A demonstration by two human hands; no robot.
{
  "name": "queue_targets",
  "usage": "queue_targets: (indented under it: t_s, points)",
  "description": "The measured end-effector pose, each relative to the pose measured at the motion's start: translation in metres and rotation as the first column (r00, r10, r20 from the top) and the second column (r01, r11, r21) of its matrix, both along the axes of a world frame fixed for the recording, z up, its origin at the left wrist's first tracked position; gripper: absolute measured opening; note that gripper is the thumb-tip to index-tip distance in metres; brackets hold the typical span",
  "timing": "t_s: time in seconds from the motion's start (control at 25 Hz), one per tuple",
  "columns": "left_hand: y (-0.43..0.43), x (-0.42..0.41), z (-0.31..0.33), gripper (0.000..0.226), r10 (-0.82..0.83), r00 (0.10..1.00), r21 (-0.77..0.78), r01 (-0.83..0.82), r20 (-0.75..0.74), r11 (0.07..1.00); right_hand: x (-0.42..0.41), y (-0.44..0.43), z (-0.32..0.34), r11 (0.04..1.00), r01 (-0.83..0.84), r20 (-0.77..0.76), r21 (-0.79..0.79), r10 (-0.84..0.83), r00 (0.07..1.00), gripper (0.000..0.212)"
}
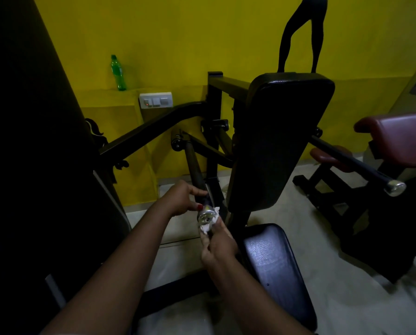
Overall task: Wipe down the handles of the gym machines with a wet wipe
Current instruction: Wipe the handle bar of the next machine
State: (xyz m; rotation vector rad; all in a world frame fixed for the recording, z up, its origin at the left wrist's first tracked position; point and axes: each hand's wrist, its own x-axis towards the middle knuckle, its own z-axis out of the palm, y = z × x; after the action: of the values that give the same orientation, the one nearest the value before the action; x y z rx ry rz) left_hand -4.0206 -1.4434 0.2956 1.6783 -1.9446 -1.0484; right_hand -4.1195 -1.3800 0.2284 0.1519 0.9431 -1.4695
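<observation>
**Wiping the shiny end of one handle**

The white wipe (210, 227) is bunched up and pressed against the silver cap (205, 215) at the near end of the handle (197, 170). The right hand (220, 247) pinches the wipe in its curled fingers, just below the cap. The left hand (181, 199) grips the handle just above the cap, with its fingers and thumb curled round the bar. It seems to be holding the bar steady.

The handle is a long black bar that runs up and away from the cap. The wipe touches only the cap and the bit right beside it. I cannot tell if the long black part is clean, because the light is too dim to show a wet patch. My guess is that this handle is only partly done.

The black back pad (274, 141) stands to the right of the handle, and the seat (274, 267) lies just right of the cap. Far to the right of the handle, past the back pad, the other handle (352, 160) sticks out. No hand or wipe is near it, so it is probably left to do. A red bench (395, 136) sits even farther right. Up and left of the handle, a green bottle (117, 73) stands on a ledge of the yellow wall (178, 32), with a light switch (155, 100) beside it.
</observation>
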Motion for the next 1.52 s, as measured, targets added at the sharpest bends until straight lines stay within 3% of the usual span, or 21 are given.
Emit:
queue_targets:
  t_s: [0.08,0.2,0.32,0.36,0.4,0.44,0.48,0.52,0.56,0.6,0.68,0.76,0.84,0.92,1.0,1.08,1.12,1.2,1.36,1.48,1.52]
  points:
    - [-0.005,0.001,-0.002,0.047,-0.021,0.999,0.01,0.021,0.03,1.0,0.0,-0.002,0.011,0.999,-0.005,0.261,0.032,-0.004,0.965,0.033]
    - [-0.01,0.006,-0.006,0.048,-0.033,0.999,0.018,0.032,0.025,0.999,0.0,0.001,0.02,0.999,-0.029,0.327,0.032,0.017,0.945,0.036]
    - [-0.008,0.006,-0.007,0.048,-0.028,1.0,0.02,0.028,0.001,0.999,-0.004,0.012,0.019,0.999,-0.037,0.19,0.034,0.03,0.981,0.029]
    - [-0.006,0.005,-0.006,0.048,-0.026,1.0,0.02,0.026,-0.011,0.999,-0.009,0.015,0.017,1.0,-0.026,0.079,0.015,0.025,0.997,0.027]
    - [-0.004,0.005,-0.006,0.048,-0.021,0.999,0.023,0.021,-0.024,1.0,-0.012,0.015,0.012,1.0,0.025,-0.132,-0.016,-0.026,0.991,0.024]
    - [-0.003,0.005,-0.005,0.048,-0.009,0.999,0.033,0.011,-0.039,0.999,-0.016,0.014,0.008,0.991,0.094,-0.44,-0.092,-0.125,0.889,0.02]
    - [-0.002,0.006,-0.005,0.047,0.001,0.998,0.047,0.002,-0.058,0.999,-0.019,0.013,0.005,0.975,0.085,-0.687,-0.206,-0.206,0.697,0.014]
    - [-0.003,0.008,-0.006,0.047,0.005,0.997,0.062,0.001,-0.08,0.998,-0.022,0.014,0.004,0.947,-0.03,-0.85,-0.321,-0.274,0.45,0.008]
    - [-0.003,0.009,-0.007,0.046,-0.001,0.995,0.081,0.009,-0.097,0.997,-0.022,0.013,0.0,0.91,-0.171,-0.912,-0.377,-0.332,0.24,0.007]
    - [-0.004,0.011,-0.008,0.045,-0.011,0.995,0.102,0.021,-0.102,0.995,-0.02,0.016,0.001,0.894,-0.279,-0.936,-0.352,-0.341,0.087,0.017]
    - [-0.008,0.015,-0.012,0.044,-0.009,0.995,0.143,0.023,-0.097,0.99,-0.024,0.017,-0.013,0.797,-0.552,-0.925,-0.247,-0.363,-0.11,0.03]
    - [-0.008,0.015,-0.014,0.043,-0.011,0.996,0.151,0.024,-0.088,0.988,-0.037,0.014,-0.033,0.738,-0.638,-0.837,-0.219,-0.478,-0.266,0.015]
    - [-0.005,0.014,-0.013,0.043,-0.004,0.997,0.149,0.017,-0.082,0.989,-0.052,0.01,-0.043,0.836,-0.497,-0.869,-0.234,-0.409,-0.28,0.012]
    - [-0.004,0.014,-0.015,0.043,0.005,0.996,0.147,0.008,-0.085,0.989,-0.053,0.016,-0.039,0.785,-0.526,-0.769,-0.328,-0.545,-0.333,0.018]
    - [-0.005,0.014,-0.014,0.043,0.006,0.997,0.148,0.006,-0.08,0.989,-0.043,0.022,-0.034,0.742,-0.524,-0.727,-0.419,-0.619,-0.296,0.019]
    - [-0.004,0.014,-0.013,0.04,0.016,0.996,0.154,-0.002,-0.086,0.988,-0.033,0.014,-0.025,0.76,-0.432,-0.764,-0.486,-0.61,-0.212,0.014]
    - [-0.002,0.014,-0.013,0.036,0.025,0.995,0.157,-0.009,-0.097,0.987,-0.031,0.009,-0.023,0.771,-0.428,-0.752,-0.472,-0.605,-0.261,0.015]
    - [0.001,0.013,-0.012,0.032,0.039,0.993,0.162,-0.021,-0.11,0.987,-0.031,0.004,-0.024,0.75,-0.542,-0.662,-0.378,-0.629,-0.408,0.021]
    - [0.0,0.014,-0.016,0.053,0.063,0.99,0.187,-0.04,-0.123,0.982,-0.035,-0.005,0.002,0.653,-0.742,-0.428,-0.149,-0.719,-0.547,0.017]
    - [0.002,0.015,-0.02,0.063,0.131,0.976,0.228,-0.09,-0.174,0.97,-0.015,-0.021,0.039,0.694,-0.656,-0.462,0.296,-0.497,-0.735,0.018]
    - [0.004,0.013,-0.02,0.065,0.146,0.973,0.234,-0.101,-0.181,0.967,-0.01,-0.021,0.042,0.689,-0.621,-0.466,0.374,-0.439,-0.768,0.019]
